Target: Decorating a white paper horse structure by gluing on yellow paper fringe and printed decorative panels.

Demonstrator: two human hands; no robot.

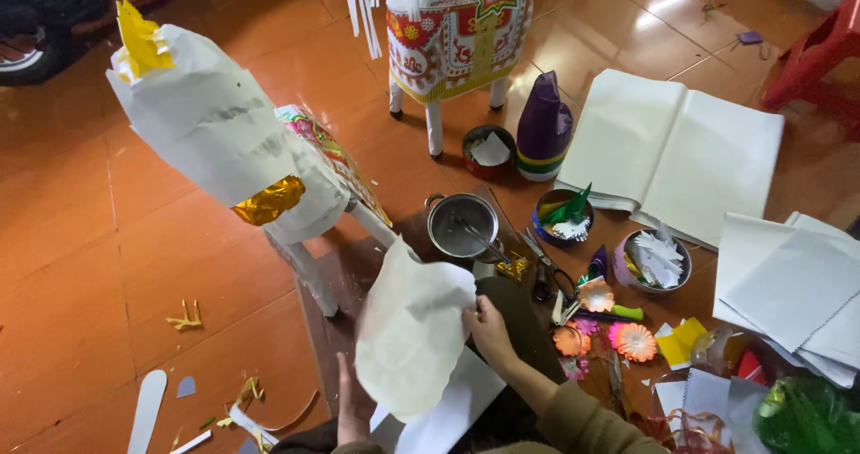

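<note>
A glossy orange tiled floor [81, 239] carries paper stacks [672, 149], a metal pot [461, 224] and a white paper horse [224, 141]. Both hands pinch a white paper sheet [408, 329], held upright, long axis vertical: the right hand [488, 329] at its right edge, the left hand [352, 400] at its lower left.

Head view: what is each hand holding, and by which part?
Both hold one white paper sheet: the right hand pinches its right edge, the left hand holds its lower left edge, partly hidden behind it.

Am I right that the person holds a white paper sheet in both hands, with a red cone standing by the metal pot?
Not quite: the cone is purple, not red, as the head view shows. Both the left hand and right hand do hold the white paper sheet, near the metal pot.
</note>
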